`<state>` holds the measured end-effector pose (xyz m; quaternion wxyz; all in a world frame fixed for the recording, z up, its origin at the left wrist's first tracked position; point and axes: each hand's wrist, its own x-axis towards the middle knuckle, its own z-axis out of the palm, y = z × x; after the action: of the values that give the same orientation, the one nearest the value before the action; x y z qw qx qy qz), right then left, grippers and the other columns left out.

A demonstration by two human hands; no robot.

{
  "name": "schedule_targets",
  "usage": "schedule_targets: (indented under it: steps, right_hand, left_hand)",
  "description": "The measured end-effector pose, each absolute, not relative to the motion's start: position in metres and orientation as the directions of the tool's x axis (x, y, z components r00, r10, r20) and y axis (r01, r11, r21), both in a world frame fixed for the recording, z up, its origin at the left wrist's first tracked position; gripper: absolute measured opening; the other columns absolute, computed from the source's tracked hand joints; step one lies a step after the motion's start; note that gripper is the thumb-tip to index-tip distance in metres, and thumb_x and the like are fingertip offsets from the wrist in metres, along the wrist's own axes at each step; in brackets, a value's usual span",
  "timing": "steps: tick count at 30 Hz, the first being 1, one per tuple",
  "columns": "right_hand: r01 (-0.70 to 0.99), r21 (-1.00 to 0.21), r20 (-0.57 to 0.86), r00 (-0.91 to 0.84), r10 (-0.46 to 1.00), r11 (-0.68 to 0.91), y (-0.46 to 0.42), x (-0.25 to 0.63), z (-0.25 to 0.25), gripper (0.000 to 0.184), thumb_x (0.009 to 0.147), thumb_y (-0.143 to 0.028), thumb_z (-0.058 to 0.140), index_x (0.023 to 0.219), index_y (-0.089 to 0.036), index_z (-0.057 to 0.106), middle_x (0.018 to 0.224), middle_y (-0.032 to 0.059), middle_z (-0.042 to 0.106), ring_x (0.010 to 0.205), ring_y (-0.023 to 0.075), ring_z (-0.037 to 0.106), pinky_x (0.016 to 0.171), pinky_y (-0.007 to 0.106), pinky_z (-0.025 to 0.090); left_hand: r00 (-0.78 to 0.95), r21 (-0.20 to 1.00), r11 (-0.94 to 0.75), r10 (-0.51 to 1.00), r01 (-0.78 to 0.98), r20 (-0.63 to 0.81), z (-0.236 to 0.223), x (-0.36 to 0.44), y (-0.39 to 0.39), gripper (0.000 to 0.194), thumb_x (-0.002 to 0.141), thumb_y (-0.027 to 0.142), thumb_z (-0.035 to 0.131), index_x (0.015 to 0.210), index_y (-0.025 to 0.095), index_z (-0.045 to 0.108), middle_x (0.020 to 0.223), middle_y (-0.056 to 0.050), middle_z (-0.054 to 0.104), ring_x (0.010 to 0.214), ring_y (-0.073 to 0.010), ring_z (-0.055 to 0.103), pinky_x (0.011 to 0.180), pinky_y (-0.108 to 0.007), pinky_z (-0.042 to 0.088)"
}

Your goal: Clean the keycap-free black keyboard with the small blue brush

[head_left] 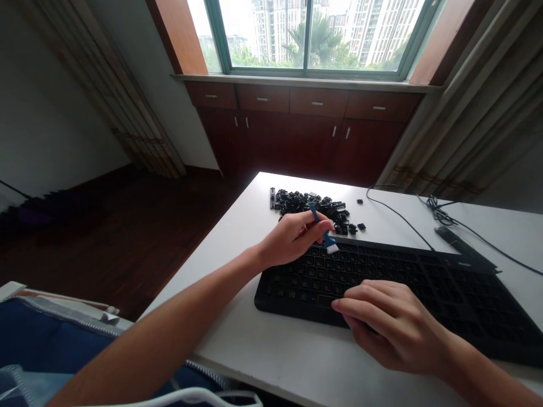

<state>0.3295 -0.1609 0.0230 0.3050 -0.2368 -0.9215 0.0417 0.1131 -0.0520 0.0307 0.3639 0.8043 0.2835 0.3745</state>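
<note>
A black keyboard [292, 282] with its keycaps off lies on the white table, its bare key sockets showing. My left hand [292, 234] is closed around a small blue brush [328, 240] over the keyboard's upper left part. The brush's short white bristles point down toward the sockets; whether they touch cannot be made out. At the keyboard's front edge, my right hand [390, 322] has its fingers curled over the rim, holding it. Just beyond the left hand is a heap of loose black keycaps [292, 200].
A long black strip [466, 249] lies behind the keyboard at the right. Black cable [399, 217] loops across the table [237, 333] there. A few single keycaps [360, 201] lie apart from the heap. Dark red cabinets [275, 133] stand beneath the window.
</note>
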Motion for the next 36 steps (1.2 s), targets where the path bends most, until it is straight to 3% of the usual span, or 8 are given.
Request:
schedule_targets:
  steps: [6,10,19,23,36]
  right_hand:
    - [0.396,-0.226,0.512,-0.729,0.455,0.89,-0.1594,0.3298,0.022,0.034,0.08,-0.004,0.059,0.113,-0.013,0.058,0.088,0.0071,0.067,0.069,0.0144,0.054,0.061,0.03,0.045]
    - [0.386,-0.223,0.491,-0.749,0.445,0.895,-0.1591,0.3297,0.0216,0.034,0.08,-0.004,0.059,0.113,-0.013,0.057,0.087,0.0068,0.068,0.069,0.0145,0.055,0.06,0.03,0.044]
    - [0.394,-0.216,0.493,-0.746,0.448,0.893,-0.1586,0.329,0.0231,0.034,0.081,-0.006,0.056,0.114,-0.014,0.057,0.087,0.0055,0.067,0.068,0.0137,0.056,0.059,0.029,0.044]
    - [0.39,-0.212,0.498,-0.746,0.443,0.896,-0.1588,0.3297,0.0238,0.034,0.081,-0.007,0.056,0.114,-0.013,0.058,0.087,0.0059,0.067,0.069,0.0137,0.057,0.059,0.028,0.044]
    - [0.405,-0.209,0.493,-0.743,0.453,0.89,-0.1587,0.3296,0.0228,0.031,0.084,-0.009,0.055,0.114,-0.016,0.058,0.087,0.0047,0.067,0.067,0.0124,0.058,0.059,0.027,0.046]
  left_hand:
    - [0.632,0.576,-0.79,0.56,0.211,0.536,0.0306,0.1108,-0.0526,0.025,0.098,0.028,0.047,0.09,0.014,0.066,0.088,-0.006,0.07,0.08,-0.0123,0.063,0.073,-0.025,0.051]
    - [0.654,0.52,-0.832,0.504,0.191,0.565,0.0298,0.1087,-0.0493,0.023,0.097,0.024,0.048,0.088,0.013,0.066,0.086,-0.007,0.07,0.082,-0.0138,0.062,0.075,-0.027,0.05]
    - [0.645,0.593,-0.773,0.575,0.226,0.503,0.0295,0.1083,-0.0506,0.028,0.099,0.027,0.043,0.088,0.014,0.065,0.083,-0.005,0.067,0.077,-0.0112,0.063,0.071,-0.024,0.051]
    - [0.582,0.608,-0.76,0.607,0.228,0.541,0.031,0.1076,-0.051,0.029,0.1,0.028,0.042,0.087,0.013,0.063,0.084,-0.006,0.066,0.076,-0.0103,0.062,0.07,-0.023,0.051]
    - [0.685,0.464,-0.857,0.477,0.223,0.55,0.0312,0.1096,-0.0508,0.025,0.1,0.022,0.039,0.092,0.015,0.061,0.093,-0.007,0.067,0.087,-0.0154,0.056,0.088,-0.035,0.047]
